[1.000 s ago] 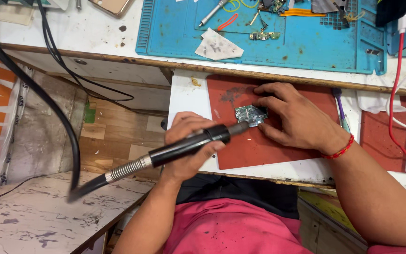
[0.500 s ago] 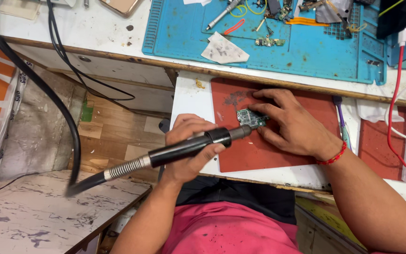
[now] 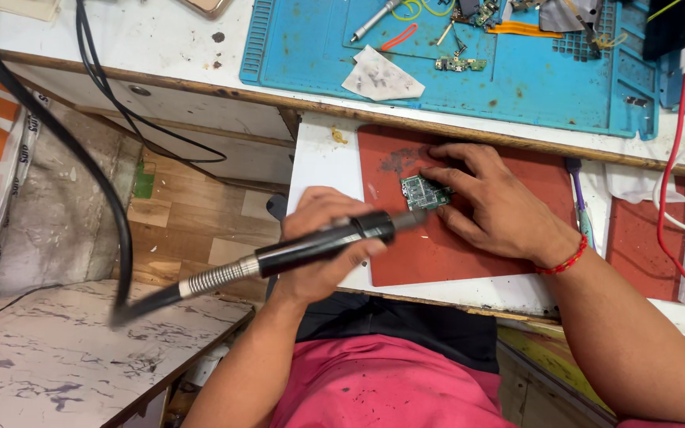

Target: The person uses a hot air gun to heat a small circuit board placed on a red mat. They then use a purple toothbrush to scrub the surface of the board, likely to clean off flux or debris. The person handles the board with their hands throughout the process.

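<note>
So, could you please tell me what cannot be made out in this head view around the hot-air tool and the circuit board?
- Nozzle tip of the hot-air tool: blurred, so contact with the circuit board is unclear.
- Board's right edge: covered by the right hand fingers.
- Left hand palm: hidden behind the tool.
- Board components: too small.
- Black hose: cut off by the top edge.

Electronics repair workshop: blue work mat (image 3: 517,87)

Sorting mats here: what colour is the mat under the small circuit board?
Reddish-brown mat, seen in the head view.
</note>
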